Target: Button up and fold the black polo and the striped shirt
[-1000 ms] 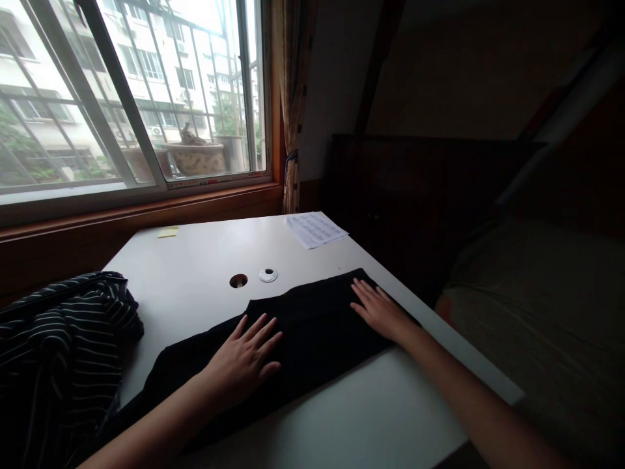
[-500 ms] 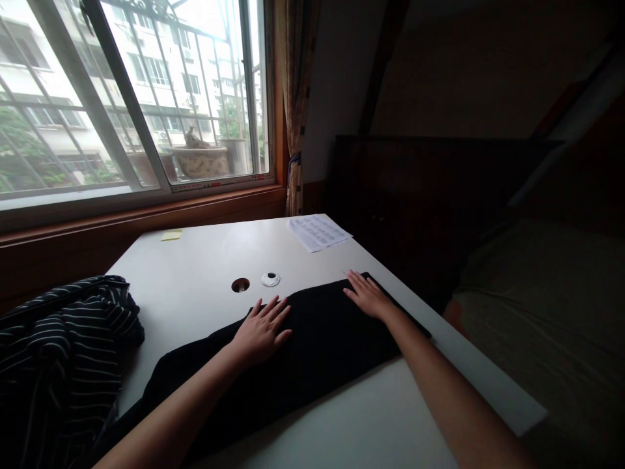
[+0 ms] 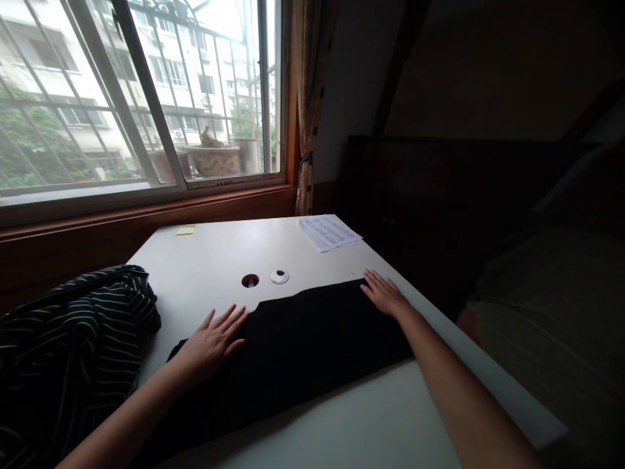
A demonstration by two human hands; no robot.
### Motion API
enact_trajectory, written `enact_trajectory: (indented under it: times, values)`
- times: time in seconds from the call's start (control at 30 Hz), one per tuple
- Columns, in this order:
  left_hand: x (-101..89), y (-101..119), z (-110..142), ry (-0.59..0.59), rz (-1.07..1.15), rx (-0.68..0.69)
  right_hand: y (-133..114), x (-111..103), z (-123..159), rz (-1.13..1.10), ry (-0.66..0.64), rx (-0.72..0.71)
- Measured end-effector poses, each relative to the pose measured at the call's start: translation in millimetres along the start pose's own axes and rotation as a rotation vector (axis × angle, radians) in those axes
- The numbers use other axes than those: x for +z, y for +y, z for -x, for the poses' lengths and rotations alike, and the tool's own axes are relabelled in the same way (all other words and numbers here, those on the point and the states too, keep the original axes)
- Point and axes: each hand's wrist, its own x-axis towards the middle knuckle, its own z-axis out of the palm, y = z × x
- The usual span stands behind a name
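A dark, nearly black garment (image 3: 312, 345) lies spread flat across the white table (image 3: 381, 417), its exact kind hard to make out. My left hand (image 3: 212, 342) rests palm down on its left part, fingers apart and extended toward the far edge. At the garment's far right corner, my right hand (image 3: 383, 293) also lies flat, with its fingertips at the cloth's edge. Neither hand grips anything. The cloth's left end is partly hidden beneath my left forearm.
A bunched black garment with white stripes (image 3: 92, 339) lies at the left. Beyond the dark cloth are a round hole (image 3: 250, 281), a white cap (image 3: 280, 277), printed sheets (image 3: 327, 233) and a yellow note (image 3: 185, 230). A barred window (image 3: 205, 98) stands behind the table.
My left hand has slid leftward along the dark cloth, away from its middle. My right hand stays near the far right corner, having moved slightly toward the edge. The view has shifted a little.
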Motion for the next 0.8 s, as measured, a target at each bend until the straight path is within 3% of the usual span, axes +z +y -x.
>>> enact_trajectory:
  times: [0.13, 0.27, 0.37, 0.47, 0.57, 0.67, 0.8]
  values:
    - [6.1, -44, 60, -0.025, -0.062, -0.203, -2, -1, 0, 0.000, 0.003, 0.007]
    - [2.6, -75, 96, 0.017, -0.076, -0.309, -4, -3, 1, 0.004, 0.003, 0.021]
    - [-12.1, -68, 102, 0.150, -0.089, -0.261, -7, -5, 4, 0.013, 0.016, 0.042]
    - [-30.5, -32, 93, 0.232, -0.136, -0.181, -22, -11, 7, 0.033, 0.074, 0.062]
    - [-37.6, 17, 77, 0.211, -0.135, -0.094, -64, -22, 15, 0.027, 0.177, -0.011]
    - [-27.1, 57, 61, 0.152, -0.105, -0.014, -136, -33, 36, -0.071, 0.225, -0.208]
    - [-1.7, 75, 51, 0.107, -0.065, -0.041, -241, -36, 87, -0.213, 0.157, -0.573]
